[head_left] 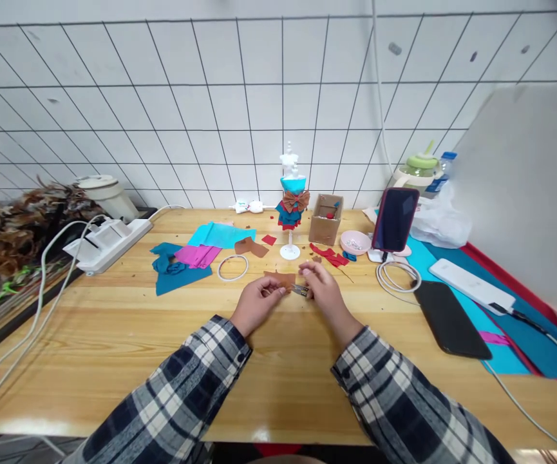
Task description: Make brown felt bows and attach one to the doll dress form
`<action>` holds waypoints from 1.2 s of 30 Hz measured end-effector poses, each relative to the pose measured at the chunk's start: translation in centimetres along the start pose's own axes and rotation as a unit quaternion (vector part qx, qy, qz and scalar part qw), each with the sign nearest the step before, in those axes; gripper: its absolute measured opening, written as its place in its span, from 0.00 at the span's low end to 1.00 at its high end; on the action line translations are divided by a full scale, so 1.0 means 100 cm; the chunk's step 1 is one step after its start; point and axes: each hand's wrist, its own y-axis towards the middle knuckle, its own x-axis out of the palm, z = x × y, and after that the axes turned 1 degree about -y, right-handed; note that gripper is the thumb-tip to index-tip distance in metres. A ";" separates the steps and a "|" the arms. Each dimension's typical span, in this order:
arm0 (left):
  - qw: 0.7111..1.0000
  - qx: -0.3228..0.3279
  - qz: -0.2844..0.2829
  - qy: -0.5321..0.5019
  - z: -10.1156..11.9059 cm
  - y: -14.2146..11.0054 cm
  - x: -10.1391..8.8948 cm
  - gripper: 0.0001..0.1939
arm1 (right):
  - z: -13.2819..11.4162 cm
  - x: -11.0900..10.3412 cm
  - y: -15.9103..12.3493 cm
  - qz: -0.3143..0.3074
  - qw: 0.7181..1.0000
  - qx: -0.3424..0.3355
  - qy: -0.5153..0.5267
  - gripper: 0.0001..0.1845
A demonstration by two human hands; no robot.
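My left hand (259, 301) pinches a small piece of brown fabric (281, 278) over the middle of the table. In my right hand (325, 293) is a small pair of thread snips (300, 290), whose blades point left and meet the fabric's edge by my left fingertips. Behind my hands stands a miniature white dress form (290, 166). It wears a turquoise top, a brown bow (296, 201) and a ruffled teal and red skirt (288, 218). My fingers partly hide the snips and the fabric.
Left of centre lie turquoise fabric (220, 236), magenta fabric (198, 256), teal fabric (181, 278) and a white ring (233, 267). A cardboard box (325, 227), a pink bowl (355, 242), red scraps (329, 254) and a propped phone (396, 219) stand to the right. A power strip (114, 245) sits far left.
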 end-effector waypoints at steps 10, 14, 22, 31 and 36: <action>0.999 0.013 0.007 -0.031 0.004 -0.003 0.000 0.12 | 0.003 0.013 -0.010 0.018 0.985 -0.093 -0.144 0.12; 0.998 0.011 0.015 -0.061 0.005 -0.004 0.000 0.12 | 0.003 0.013 -0.011 0.025 0.985 -0.093 -0.141 0.12; 0.998 0.015 0.013 -0.063 0.000 -0.004 0.002 0.13 | -0.001 0.015 -0.013 0.033 0.980 -0.136 -0.140 0.12; 0.999 0.010 0.008 -0.048 0.000 -0.003 0.001 0.13 | 0.004 0.017 -0.009 -0.001 0.995 -0.073 -0.066 0.13; 0.999 0.017 0.015 -0.045 0.000 -0.004 0.002 0.14 | 0.004 0.018 -0.010 -0.001 0.994 -0.083 -0.075 0.11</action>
